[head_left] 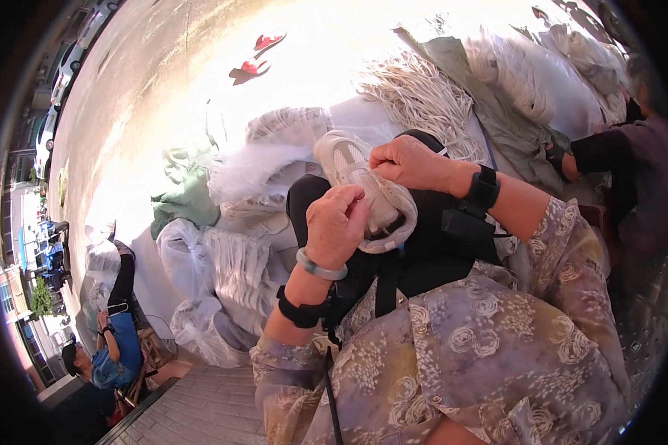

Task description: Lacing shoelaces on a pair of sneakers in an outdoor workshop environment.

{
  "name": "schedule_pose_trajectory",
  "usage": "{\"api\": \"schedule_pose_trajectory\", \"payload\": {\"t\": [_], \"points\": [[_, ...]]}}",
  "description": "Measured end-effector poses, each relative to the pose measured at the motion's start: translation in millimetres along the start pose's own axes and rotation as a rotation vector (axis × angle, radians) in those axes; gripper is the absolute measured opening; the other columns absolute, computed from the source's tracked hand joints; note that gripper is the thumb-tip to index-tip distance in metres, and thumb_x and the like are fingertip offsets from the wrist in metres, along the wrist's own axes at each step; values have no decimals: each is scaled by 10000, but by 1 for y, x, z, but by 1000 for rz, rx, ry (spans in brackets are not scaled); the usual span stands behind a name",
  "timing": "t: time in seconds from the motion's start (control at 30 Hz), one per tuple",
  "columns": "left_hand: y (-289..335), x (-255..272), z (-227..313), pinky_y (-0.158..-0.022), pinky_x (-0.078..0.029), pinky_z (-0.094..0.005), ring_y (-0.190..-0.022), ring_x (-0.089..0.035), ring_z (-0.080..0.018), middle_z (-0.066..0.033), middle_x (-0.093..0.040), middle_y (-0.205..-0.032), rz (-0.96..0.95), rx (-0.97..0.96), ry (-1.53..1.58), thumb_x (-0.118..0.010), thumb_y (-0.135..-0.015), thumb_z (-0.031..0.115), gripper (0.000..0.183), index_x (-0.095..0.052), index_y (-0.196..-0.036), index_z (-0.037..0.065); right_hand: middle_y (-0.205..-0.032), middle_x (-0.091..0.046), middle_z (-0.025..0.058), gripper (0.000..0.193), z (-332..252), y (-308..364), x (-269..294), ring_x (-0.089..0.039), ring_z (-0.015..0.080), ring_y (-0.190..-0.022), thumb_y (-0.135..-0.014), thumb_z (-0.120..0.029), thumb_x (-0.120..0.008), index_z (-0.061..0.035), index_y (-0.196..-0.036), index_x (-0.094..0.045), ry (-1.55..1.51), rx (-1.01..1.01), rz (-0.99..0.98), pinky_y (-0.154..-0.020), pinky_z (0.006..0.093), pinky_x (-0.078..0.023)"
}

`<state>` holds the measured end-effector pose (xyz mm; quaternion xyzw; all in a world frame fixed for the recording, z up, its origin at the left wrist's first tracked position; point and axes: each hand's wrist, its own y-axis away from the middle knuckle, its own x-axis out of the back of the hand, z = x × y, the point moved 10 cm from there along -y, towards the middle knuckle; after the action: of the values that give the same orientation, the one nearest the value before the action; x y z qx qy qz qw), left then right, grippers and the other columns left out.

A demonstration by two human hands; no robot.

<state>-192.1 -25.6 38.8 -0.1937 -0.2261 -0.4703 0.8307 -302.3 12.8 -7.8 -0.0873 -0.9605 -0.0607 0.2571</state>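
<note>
A pale, off-white sneaker rests on my lap, its toe pointing away from me and its opening toward my body. Over the left side of its lacing area, my left hand is closed in a pinch, fingertips turned inward. My right hand pinches just above the shoe's right side, near the front of the lacing. Whatever lies between the fingertips of either hand is too small and hidden to make out. Both hands cover part of the shoe's upper.
A heap of white laces lies beyond my right hand. Plastic-wrapped white bundles and a green sack are at the left. Red slippers lie farther off. One person sits at far left, another at right beside bagged goods.
</note>
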Motion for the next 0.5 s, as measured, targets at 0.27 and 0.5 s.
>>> {"api": "schedule_pose_trajectory", "payload": {"t": [0.27, 0.5], "points": [[77, 103, 261, -556, -510, -288, -586, -604, -231, -125, -637, -753, -806, -856, 739, -552, -853, 150, 177, -610, -941, 8, -706, -597, 167, 122, 2, 0, -11, -578, 330, -711, -664, -97, -509, -22, -700, -597, -9, 8, 28, -645, 395, -439], [80, 110, 272, -598, -524, -310, -640, -618, -248, -129, -644, -809, -846, -1202, 868, -548, -851, 137, 171, -611, -957, 18, -673, -586, 170, 126, -1, 24, -2, -581, 324, -656, -696, -103, -526, -9, -753, -586, -26, 63, 117, -612, 376, -440]]}}
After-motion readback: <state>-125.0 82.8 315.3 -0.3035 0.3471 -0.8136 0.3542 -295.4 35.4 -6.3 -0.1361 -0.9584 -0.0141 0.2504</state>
